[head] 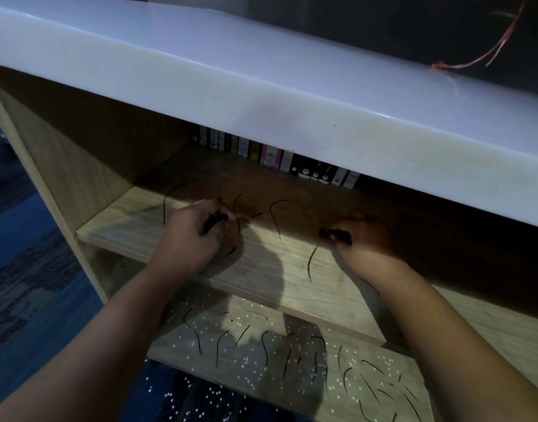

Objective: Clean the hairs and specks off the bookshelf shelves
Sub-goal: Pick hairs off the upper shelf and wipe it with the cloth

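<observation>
I was midway through gathering hairs off the upper shelf (pixel 124 220). My left hand (pixel 194 236) pinched a dark tuft (pixel 214 222) in curled fingers, and my right hand (pixel 363 239) pinched a second tuft (pixel 337 234). I counted roughly six loose strands (pixel 275 219): one just left of the left hand, the rest between the two hands. Next, I judged, came fine pinching at each. Below my wrists, the lower shelf (pixel 182 351) held over a dozen hairs and uncountable white specks (pixel 246 360).
</observation>
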### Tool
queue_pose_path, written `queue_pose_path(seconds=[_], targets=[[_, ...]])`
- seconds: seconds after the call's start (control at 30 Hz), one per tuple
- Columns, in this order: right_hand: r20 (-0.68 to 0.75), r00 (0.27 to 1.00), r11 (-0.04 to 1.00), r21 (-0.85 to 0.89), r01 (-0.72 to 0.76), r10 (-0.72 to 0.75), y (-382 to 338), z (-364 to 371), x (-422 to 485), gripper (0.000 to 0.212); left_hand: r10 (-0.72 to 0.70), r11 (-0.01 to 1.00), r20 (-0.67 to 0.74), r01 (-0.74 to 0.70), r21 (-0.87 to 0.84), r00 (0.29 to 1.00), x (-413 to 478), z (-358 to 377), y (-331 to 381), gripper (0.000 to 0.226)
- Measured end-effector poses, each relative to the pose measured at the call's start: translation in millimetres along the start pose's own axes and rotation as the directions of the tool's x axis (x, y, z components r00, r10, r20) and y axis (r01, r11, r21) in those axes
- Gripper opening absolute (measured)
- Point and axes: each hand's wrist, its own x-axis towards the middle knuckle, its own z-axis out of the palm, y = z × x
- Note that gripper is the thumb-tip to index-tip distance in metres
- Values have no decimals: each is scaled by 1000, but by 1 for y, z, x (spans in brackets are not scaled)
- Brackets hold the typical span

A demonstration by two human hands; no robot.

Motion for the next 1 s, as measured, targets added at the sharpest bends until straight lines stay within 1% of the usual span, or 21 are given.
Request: queue_pose_path(seconds=[0.07, 0.13, 0.27, 0.4, 0.47, 0.57, 0.7, 0.77, 0.9, 1.0], targets=[[8, 999, 998, -58, -40, 41, -4, -1, 5, 20, 0, 1000, -2, 0, 1, 1000, 1, 0, 0, 35], [33, 999, 995, -94, -27, 31, -12, -5, 2, 22, -4, 1000, -4, 4, 5, 1000, 1, 0, 0, 37], [13, 993, 988, -99, 118, -117, -32, -10, -24, 21, 3, 1000, -14, -3, 17, 1000, 2, 2, 0, 37], [12, 989, 987, -63, 146, -145, -34, -11, -33, 23, 13, 1000, -15, -13, -23, 1000, 1, 1, -3, 39], [16, 993, 991, -72, 116, -116, -24, -11, -24, 22, 6, 999, -18, -7, -38, 1000, 0, 0, -2, 38], [30, 1000, 994, -113, 2, 1, -11, -8, -7, 23, 7, 998, -25, -8, -64, 1000, 0, 0, -2, 32], [41, 999, 992, -125, -8, 13, -11, -8, -4, 23, 2, 998, -35, -4, -64, 999, 0, 2, -5, 31], [41, 999, 993, -119, 28, -23, -15, -10, -13, 23, -9, 997, -40, 6, -77, 999, 1, 2, -6, 31], [12, 987, 981, -112, 159, -159, -28, -9, -33, 20, -17, 997, -43, 13, -74, 999, 2, 3, -8, 30], [28, 986, 983, -71, 168, -167, -26, -9, -33, 19, -16, 997, -49, 12, -80, 999, 3, 3, -7, 31]])
